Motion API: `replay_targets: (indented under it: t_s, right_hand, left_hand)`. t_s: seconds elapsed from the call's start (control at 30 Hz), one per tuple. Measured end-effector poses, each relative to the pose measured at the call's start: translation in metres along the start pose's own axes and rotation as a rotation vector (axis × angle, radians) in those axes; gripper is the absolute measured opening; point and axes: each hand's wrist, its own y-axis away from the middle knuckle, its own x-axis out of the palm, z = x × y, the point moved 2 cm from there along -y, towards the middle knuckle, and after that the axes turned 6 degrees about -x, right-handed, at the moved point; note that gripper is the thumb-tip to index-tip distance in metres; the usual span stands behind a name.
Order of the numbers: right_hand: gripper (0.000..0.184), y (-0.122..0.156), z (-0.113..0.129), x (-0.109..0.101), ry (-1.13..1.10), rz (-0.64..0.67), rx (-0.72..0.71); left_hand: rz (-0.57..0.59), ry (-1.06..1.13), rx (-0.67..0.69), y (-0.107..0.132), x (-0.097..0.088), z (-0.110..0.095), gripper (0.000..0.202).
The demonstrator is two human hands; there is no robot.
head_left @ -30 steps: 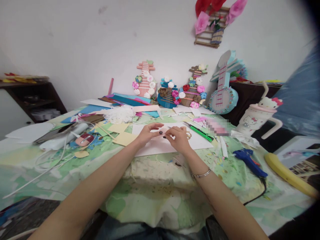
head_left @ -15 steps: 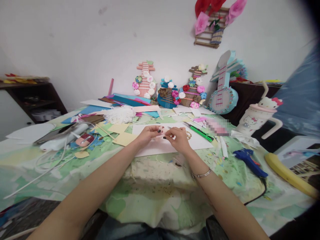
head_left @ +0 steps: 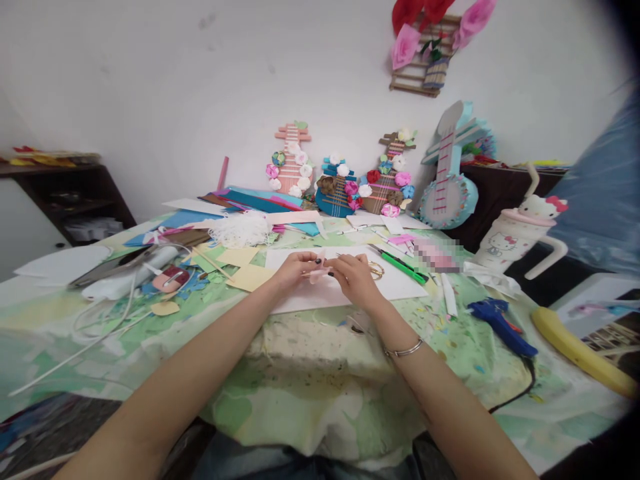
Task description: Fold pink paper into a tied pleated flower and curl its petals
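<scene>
A small pale pink piece of paper [head_left: 317,274] is between my fingertips, above a white sheet [head_left: 400,291]. My left hand [head_left: 294,272] pinches it from the left, thumb and forefinger closed. On the other side, the fingers of my right hand [head_left: 357,279] are bent together and grip its right edge. A thin stick-like part seems to run along the pink paper, too small to make out. Gold-handled scissors [head_left: 377,270] lie partly hidden behind my right hand. To their right is a green utility knife [head_left: 400,265].
Cream paper pieces [head_left: 250,278] and shredded white paper [head_left: 241,229] lie left and behind. A blue glue gun [head_left: 503,327], a yellow banana-shaped object [head_left: 580,350] and a tumbler [head_left: 515,240] stand or lie right. Several paper-flowered lutes [head_left: 336,190] lean on the wall.
The pink paper has been turned between my fingers, so a flap now points up and another hangs down. My right-hand fingers have shifted and lie flatter over its edge.
</scene>
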Motion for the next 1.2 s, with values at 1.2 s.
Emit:
replay_targets:
  t_s: [1.2]
  right_hand:
    - [0.02, 0.0003, 0.0011, 0.0012, -0.038, -0.03, -0.016]
  left_hand:
    - [0.098, 0.119, 0.063, -0.0038, -0.0011, 0.0007, 0.02]
